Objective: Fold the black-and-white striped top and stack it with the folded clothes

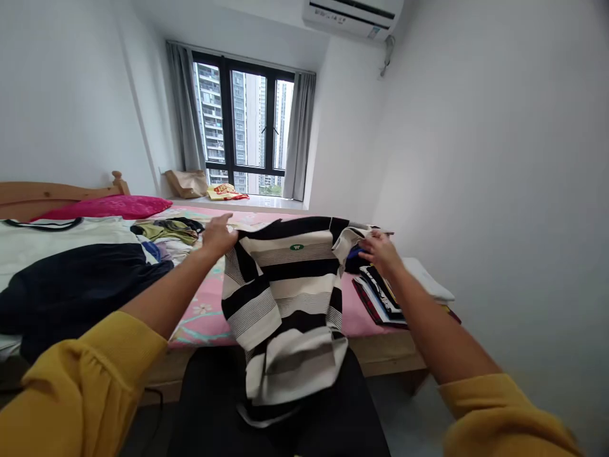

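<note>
A black, white and grey striped shirt (304, 289) with a small green patch hangs between my two hands, its lower end draped over a black chair (200, 387). My left hand (219, 236) is closed on the shirt's upper left corner, with a finger pointing outward. At the upper right, my right hand (382, 251) pinches the shirt near a bunched, folded-over part. The top edge is stretched roughly level between the hands. The cloth at the bottom is folded up and slightly blurred.
Left on the bed (204, 320) lie a white and dark garment (90, 266) and a heap of clothes (174, 233). A stack of folded clothes (380, 298) sits at the bed's right. A pink pillow (111, 206) and a paper bag (188, 184) are farther back.
</note>
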### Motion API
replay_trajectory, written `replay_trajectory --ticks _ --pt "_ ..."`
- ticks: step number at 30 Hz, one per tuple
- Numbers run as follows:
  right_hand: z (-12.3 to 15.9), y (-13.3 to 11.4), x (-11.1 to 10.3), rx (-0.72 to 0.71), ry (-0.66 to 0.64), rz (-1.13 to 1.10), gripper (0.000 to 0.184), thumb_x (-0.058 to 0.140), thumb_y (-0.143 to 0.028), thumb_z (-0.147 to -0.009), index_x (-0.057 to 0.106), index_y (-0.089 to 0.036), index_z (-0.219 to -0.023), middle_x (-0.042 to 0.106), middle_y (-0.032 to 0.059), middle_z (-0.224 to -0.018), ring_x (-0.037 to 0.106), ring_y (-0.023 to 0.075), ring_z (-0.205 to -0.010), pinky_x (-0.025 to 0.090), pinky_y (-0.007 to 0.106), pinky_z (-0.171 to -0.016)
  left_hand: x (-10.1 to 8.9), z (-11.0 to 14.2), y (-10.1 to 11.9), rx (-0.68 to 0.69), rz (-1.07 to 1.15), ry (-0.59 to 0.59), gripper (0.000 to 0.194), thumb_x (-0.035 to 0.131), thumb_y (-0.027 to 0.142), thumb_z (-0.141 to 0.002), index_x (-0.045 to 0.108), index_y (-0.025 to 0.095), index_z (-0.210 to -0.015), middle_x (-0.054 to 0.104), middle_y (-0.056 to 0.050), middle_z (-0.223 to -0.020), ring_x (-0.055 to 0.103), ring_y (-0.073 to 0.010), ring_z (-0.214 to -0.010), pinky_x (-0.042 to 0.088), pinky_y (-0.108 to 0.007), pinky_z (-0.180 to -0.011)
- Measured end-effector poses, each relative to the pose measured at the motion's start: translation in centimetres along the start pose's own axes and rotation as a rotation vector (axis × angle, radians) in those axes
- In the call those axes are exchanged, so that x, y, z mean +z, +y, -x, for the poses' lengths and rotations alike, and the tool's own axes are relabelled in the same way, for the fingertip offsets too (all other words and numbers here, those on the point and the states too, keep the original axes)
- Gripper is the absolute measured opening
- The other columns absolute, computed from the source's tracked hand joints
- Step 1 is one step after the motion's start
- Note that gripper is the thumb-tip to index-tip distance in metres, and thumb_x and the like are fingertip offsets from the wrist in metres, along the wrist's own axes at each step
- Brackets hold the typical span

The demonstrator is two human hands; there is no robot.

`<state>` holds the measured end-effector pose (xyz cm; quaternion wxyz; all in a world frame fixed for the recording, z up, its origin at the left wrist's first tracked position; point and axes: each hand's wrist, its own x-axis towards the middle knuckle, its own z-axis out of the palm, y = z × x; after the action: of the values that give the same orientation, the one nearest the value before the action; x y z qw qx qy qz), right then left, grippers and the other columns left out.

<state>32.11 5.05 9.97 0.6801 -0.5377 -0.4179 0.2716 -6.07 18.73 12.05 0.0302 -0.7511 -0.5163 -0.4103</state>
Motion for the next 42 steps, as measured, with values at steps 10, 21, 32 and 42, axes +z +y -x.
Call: replay_trajectory --ticks 10,21,32,42 --pt "10.9 21.6 3.4 0.079 -0.371 0.431 0.029 0.049 -0.020 -0.067 0.063 -0.017 -0.093 0.068 0.0058 -0.093 0.062 0.0194 -0.091 0.046 0.034 -0.086 10.7 26.5 -2.7 -0.101 0.140 -0.552 0.017 0.056 0.022 -0.074 0.061 0.017 -0.090 0.065 -0.005 -0.093 0.060 -0.0173 -0.090 0.044 -0.027 -0.081" --pt "17.8 27.1 3.5 0.093 -0.314 0.710 0.028 0.050 -0.025 -0.069 0.058 -0.022 -0.095 0.065 0.0033 -0.091 0.060 0.0223 -0.087 0.044 0.033 -0.080 14.7 31.5 -3.6 -0.367 -0.220 -0.765 0.033 0.053 0.017 -0.074 0.056 0.012 -0.106 0.065 -0.015 -0.098 0.058 -0.0314 -0.100 0.037 -0.040 -0.085" --pt "20.9 27.4 -2.2 0.344 0.574 0.094 0.046 0.056 -0.051 -0.064 0.051 -0.019 -0.098 0.062 0.0062 -0.089 0.062 0.0237 -0.073 0.051 0.030 -0.048 11.7 32.2 -5.2 -0.660 0.310 -0.356 0.037 0.039 0.031 -0.082 0.060 0.018 -0.108 0.070 -0.005 -0.094 0.064 -0.0200 -0.088 0.046 -0.025 -0.071" --pt "23.8 26.9 -5.7 0.365 0.758 0.171 0.043 0.049 -0.041 -0.069 0.058 -0.020 -0.105 0.061 0.0066 -0.083 0.061 0.0252 -0.068 0.050 0.034 -0.049 5.8 37.1 -8.2 -0.893 0.431 -0.123 0.051 0.046 0.042 -0.071 0.059 0.016 -0.113 0.064 0.001 -0.062 0.060 -0.0206 -0.057 0.045 -0.027 -0.053"
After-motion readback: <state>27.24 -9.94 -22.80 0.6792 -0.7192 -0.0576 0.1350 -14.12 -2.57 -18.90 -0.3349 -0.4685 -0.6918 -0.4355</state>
